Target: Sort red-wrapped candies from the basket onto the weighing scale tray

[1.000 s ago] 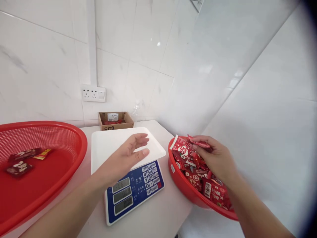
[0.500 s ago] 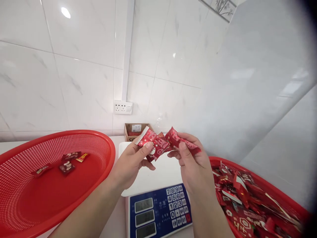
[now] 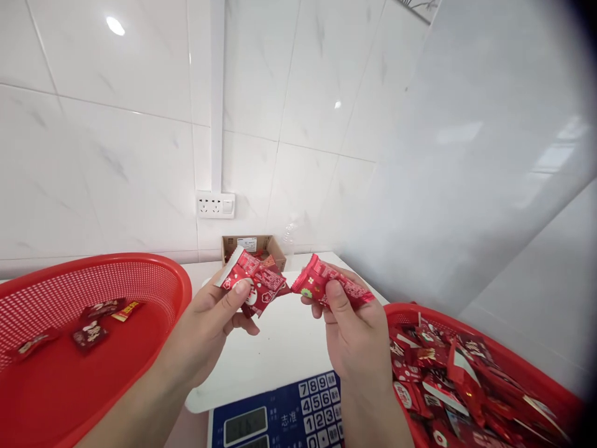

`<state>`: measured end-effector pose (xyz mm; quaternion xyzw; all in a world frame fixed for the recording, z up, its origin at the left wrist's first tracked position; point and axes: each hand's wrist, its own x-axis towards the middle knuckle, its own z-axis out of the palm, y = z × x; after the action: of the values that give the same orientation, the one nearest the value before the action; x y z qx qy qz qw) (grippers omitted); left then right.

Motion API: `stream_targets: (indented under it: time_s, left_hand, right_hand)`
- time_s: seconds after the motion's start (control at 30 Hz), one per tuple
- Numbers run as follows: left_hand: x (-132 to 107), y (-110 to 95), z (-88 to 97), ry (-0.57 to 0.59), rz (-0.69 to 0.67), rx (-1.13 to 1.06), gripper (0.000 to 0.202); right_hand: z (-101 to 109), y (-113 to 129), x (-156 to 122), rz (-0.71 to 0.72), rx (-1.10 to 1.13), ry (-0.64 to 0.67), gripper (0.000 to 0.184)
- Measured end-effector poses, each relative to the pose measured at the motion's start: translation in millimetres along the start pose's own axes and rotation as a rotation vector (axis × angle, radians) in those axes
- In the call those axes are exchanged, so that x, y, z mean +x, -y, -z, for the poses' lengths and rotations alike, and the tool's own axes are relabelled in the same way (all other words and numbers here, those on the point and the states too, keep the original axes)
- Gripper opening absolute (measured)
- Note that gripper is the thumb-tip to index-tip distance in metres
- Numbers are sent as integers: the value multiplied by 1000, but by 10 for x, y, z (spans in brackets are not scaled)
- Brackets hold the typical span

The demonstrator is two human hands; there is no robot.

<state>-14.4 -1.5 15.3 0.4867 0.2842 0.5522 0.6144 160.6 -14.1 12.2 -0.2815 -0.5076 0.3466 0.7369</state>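
1. Pinching red packets (image 3: pixel 254 269) in left hand (image 3: pixel 212 326), above scale (image 3: pixel 275 339); thumb pressed flat on front, lower fingers loosely curled, gap closed down to packet thickness. Probably more than one there, with a darker wrapper behind; exact count, cannot tell.
2. Gripping one red packet (image 3: pixel 318 280) in right hand (image 3: pixel 357 330), also above scale; thumb on top, fingers folded underneath, closed snugly around it.
3. Holding both lots nearly end to end over scale; touching or just apart, cannot tell.
4. Below hands: white pan of scale, bare in the visible part; blue front with keypad (image 3: pixel 319 407) and display (image 3: pixel 245 426), digits too dim to read. Partly cut off at bottom edge.
5. Left of scale: left basket (image 3: pixel 185 298), red, with mesh sides. Lying inside: three dark red packets and a yellow-red one (image 3: pixel 127 311), close together except for one farther left.
6. Right of scale: right basket (image 3: pixel 420 308), red, heaped with mixed red packets.
7. Behind scale: small box (image 3: pixel 276 250) with red contents, partly hidden by left-hand packets; clear bottle (image 3: pixel 290 231) just beside it, faint.
8. Farther behind scale: tiled wall (image 3: pixel 298 93) with socket (image 3: pixel 215 204).
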Motion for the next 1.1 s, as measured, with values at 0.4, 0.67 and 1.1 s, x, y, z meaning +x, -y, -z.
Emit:
stream_targets:
  time_s: [0.4,0.67,1.1]
  left_hand:
    - [-25,62,-63,41,30,67,32]
    - [-44,63,-22,106,-81,151,24]
    - [-81,-4,-64,45,-190,260,15]
  right_hand:
    - [50,136,-21,-61,18,-133,11]
    - [101,227,-29,-196,123,111,32]
    - [-93,297,-159,-307,-618,194,15]
